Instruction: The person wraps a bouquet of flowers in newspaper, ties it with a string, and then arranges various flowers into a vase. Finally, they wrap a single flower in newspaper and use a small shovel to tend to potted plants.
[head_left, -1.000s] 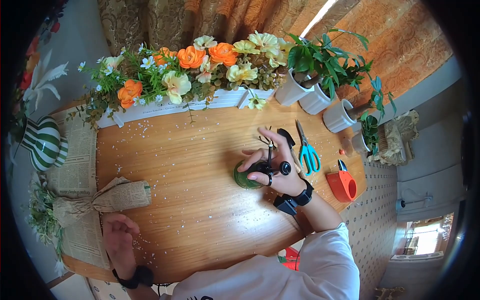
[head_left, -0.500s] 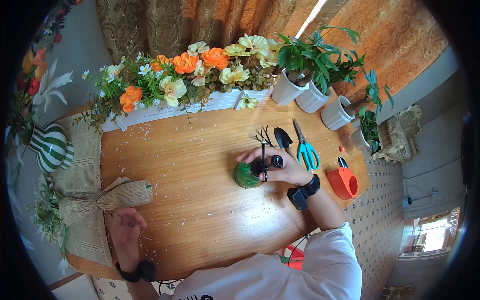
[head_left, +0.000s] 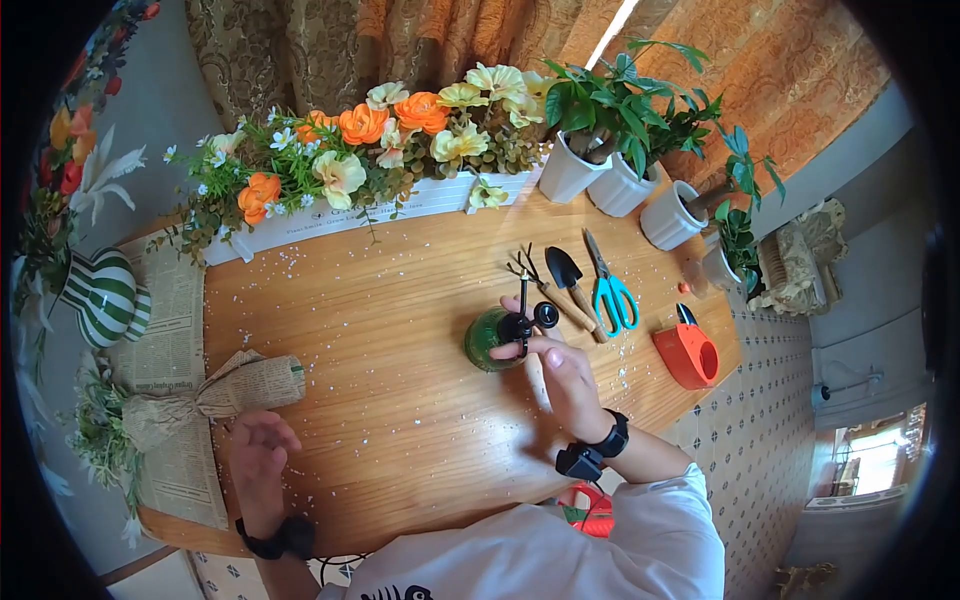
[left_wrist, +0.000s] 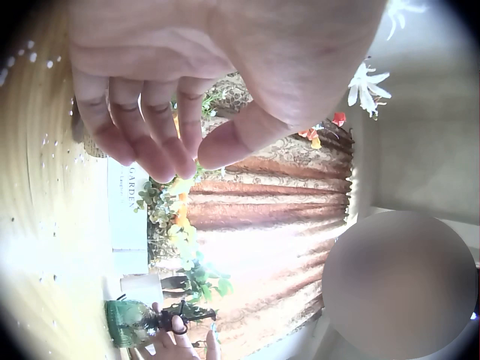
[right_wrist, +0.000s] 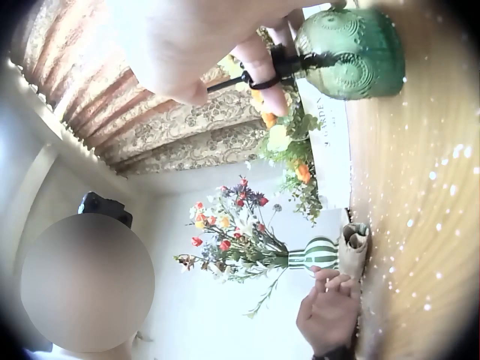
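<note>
A green glass spray bottle [head_left: 483, 342] with a black pump top stands upright on the wooden table. The right hand [head_left: 565, 378] grips it around the neck, fingers curled at the black pump. In the right wrist view, one finger of that hand crosses the black trigger beside the embossed green glass [right_wrist: 360, 56]. The left hand [head_left: 262, 452] hangs near the table's left side with loosely curled fingers and holds nothing, close to a paper-wrapped bouquet [head_left: 250, 385]. In the left wrist view the left hand's fingertips [left_wrist: 161, 169] show against the curtain.
A white planter [head_left: 350, 212] of artificial flowers lines the back edge, with potted plants [head_left: 672, 215] at back right. A hand rake, a small shovel [head_left: 565, 268], teal scissors [head_left: 615, 305] and a red-orange holder [head_left: 687, 357] lie right of the bottle. White bits are scattered about.
The right hand has moved down and toward the body around the pump, its back lower than before. The bottle stays in place; the left hand has barely shifted.
</note>
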